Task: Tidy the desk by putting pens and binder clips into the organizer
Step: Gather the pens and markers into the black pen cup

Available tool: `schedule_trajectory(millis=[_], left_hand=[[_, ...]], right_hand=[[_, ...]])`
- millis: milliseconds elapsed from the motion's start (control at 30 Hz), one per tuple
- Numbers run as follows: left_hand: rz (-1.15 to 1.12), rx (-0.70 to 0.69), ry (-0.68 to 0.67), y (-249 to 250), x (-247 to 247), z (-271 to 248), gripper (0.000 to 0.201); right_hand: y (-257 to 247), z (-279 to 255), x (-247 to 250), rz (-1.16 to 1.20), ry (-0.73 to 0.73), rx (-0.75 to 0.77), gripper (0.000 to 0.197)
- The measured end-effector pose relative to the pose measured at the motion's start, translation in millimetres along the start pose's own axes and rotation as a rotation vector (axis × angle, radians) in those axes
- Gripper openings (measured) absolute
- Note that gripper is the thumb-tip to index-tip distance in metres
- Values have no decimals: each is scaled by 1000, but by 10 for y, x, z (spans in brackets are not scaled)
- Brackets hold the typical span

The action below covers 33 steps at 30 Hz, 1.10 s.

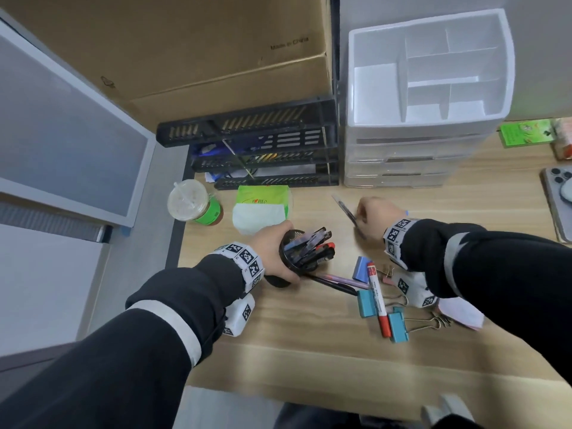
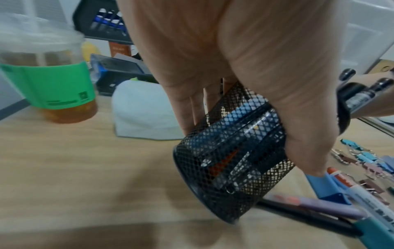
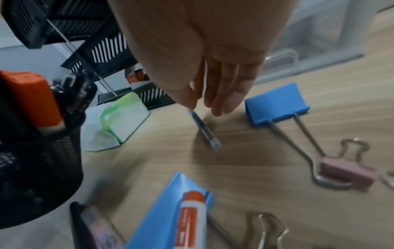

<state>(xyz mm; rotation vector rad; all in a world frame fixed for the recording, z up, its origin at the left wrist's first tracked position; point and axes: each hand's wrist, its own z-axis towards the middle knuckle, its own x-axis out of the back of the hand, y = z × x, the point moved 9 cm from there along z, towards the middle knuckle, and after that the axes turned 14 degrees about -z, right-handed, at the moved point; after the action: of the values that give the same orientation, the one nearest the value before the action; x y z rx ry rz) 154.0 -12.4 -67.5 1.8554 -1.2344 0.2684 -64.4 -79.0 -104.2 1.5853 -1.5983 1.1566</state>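
My left hand [image 1: 275,243] grips a black mesh pen cup [image 1: 283,281], tilted to the right, with several pens [image 1: 312,246] sticking out of it. The left wrist view shows my fingers wrapped round the mesh cup [image 2: 230,168]. My right hand [image 1: 368,212] pinches a dark clear pen [image 1: 346,210] low over the desk, and the pen [image 3: 204,129] pokes out beyond my fingertips. A white compartment organizer [image 1: 380,88] stands at the back right on clear drawers. Loose on the desk lie a red-capped marker [image 1: 377,298], a purple pen [image 1: 343,280], teal binder clips [image 1: 366,303] and a blue clip [image 1: 362,267].
Black stacked paper trays [image 1: 263,150] stand at the back, in front of a cardboard box [image 1: 185,57]. A lidded drink cup [image 1: 193,202] and a tissue pack [image 1: 261,205] sit left of centre. A phone [image 1: 557,193] lies at the right edge. Bare wood runs along the desk's near edge.
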Motion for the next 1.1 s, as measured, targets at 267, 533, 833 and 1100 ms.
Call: schedule_trajectory(millis=[267, 533, 833, 1100], left_hand=[[-59, 25, 41, -297, -54, -138, 107], [-59, 27, 58, -292, -75, -189, 103], [-47, 26, 62, -316, -94, -275, 100], [-43, 37, 63, -393, -195, -374, 97]], right_hand=[[-102, 63, -191, -78, 10, -49, 23], [-407, -71, -314, -158, -123, 54, 31], [-902, -532, -527, -429, -211, 363, 37], [-1014, -677, -781, -554, -245, 380, 26]])
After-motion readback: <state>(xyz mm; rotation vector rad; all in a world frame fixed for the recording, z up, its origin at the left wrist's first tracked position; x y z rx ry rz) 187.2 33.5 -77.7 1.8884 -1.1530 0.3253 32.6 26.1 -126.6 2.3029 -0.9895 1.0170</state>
